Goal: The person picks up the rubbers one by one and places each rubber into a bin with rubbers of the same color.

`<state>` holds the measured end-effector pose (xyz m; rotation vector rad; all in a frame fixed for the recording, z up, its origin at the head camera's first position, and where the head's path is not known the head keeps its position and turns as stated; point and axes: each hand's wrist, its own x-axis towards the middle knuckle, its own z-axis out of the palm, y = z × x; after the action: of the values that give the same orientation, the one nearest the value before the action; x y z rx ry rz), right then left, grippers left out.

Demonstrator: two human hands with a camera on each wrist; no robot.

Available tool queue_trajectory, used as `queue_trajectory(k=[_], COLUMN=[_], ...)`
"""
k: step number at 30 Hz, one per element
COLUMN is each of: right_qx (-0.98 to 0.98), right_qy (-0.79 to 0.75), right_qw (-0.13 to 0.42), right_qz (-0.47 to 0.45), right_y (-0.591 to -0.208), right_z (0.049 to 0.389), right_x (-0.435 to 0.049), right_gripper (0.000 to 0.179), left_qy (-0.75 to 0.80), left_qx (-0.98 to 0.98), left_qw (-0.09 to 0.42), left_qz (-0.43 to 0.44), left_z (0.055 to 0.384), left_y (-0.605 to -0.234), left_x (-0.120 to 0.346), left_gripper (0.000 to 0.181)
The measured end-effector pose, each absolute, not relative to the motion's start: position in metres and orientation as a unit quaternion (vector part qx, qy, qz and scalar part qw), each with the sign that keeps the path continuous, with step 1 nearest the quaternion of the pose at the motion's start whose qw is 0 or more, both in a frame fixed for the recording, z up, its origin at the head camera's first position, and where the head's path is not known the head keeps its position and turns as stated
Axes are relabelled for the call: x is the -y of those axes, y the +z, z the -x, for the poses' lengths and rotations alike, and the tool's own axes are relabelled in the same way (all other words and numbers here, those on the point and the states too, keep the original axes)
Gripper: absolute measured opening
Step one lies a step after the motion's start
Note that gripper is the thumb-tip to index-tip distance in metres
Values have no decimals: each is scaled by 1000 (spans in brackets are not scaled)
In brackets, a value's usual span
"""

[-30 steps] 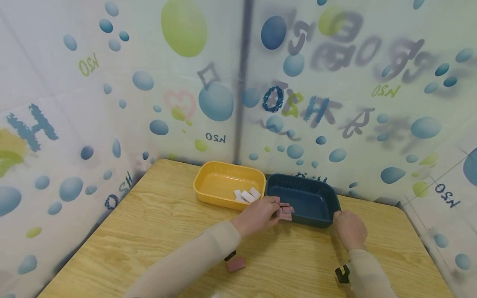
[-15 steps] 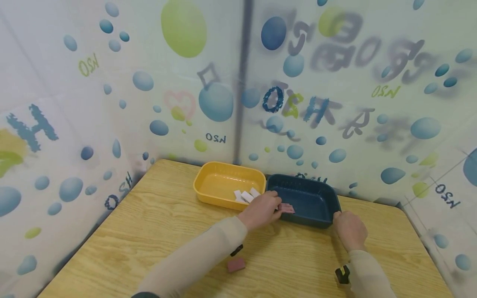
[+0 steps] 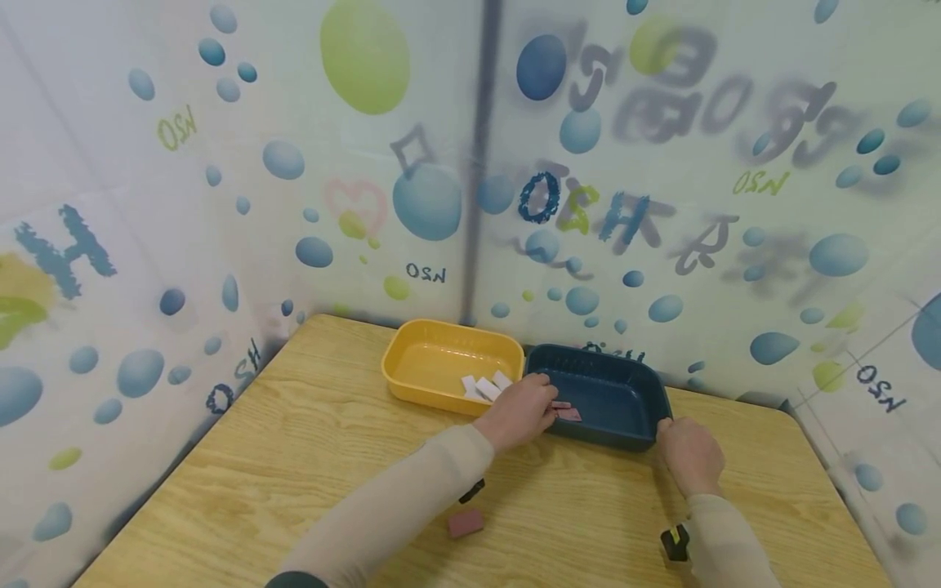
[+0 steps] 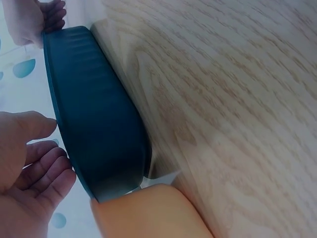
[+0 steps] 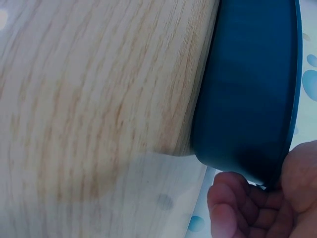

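Observation:
In the head view, my left hand [image 3: 518, 412] reaches over the near left rim of a dark blue tray [image 3: 647, 396]. Flat pink pieces [image 3: 568, 414] lie inside, beside its fingertips. The left wrist view shows the thumb and loosely bent fingers [image 4: 52, 173] apart at the rim, with no visible object between them. My right hand [image 3: 693, 456] grips the tray's near right corner, its thumb side against the rim and fingers curled below in the right wrist view. A single pink block [image 3: 466, 523] lies on the table under the left forearm.
A yellow tray [image 3: 412, 392] touches the blue tray's left side and holds several white pieces [image 3: 488, 387]. Both stand on a wood-grain table [image 3: 294, 457] near its back edge. A printed curtain [image 3: 353, 269] rises behind and at the sides.
The pink pieces at the left fingers have dropped lower into the blue tray. The left hand has shifted slightly right, its fingers loosened. The right hand stays at the corner.

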<state>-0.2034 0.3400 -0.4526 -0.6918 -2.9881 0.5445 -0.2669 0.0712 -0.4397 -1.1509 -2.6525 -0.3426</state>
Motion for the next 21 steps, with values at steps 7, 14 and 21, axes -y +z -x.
queue_trajectory(k=[7, 14, 21], right_qx=[959, 960, 959], right_qy=[177, 175, 178], right_qw=[12, 16, 23], right_qz=[220, 219, 220], right_y=[-452, -451, -452], right_z=[203, 203, 203], right_x=[-340, -339, -338], right_gripper=[51, 51, 50], left_qy=[-131, -140, -142], left_qx=[904, 901, 898], left_qw=[109, 100, 96], left_qz=[391, 399, 404], left_z=[265, 261, 257], left_y=[-437, -434, -434], left_x=[-65, -55, -40], left_gripper=[8, 9, 24])
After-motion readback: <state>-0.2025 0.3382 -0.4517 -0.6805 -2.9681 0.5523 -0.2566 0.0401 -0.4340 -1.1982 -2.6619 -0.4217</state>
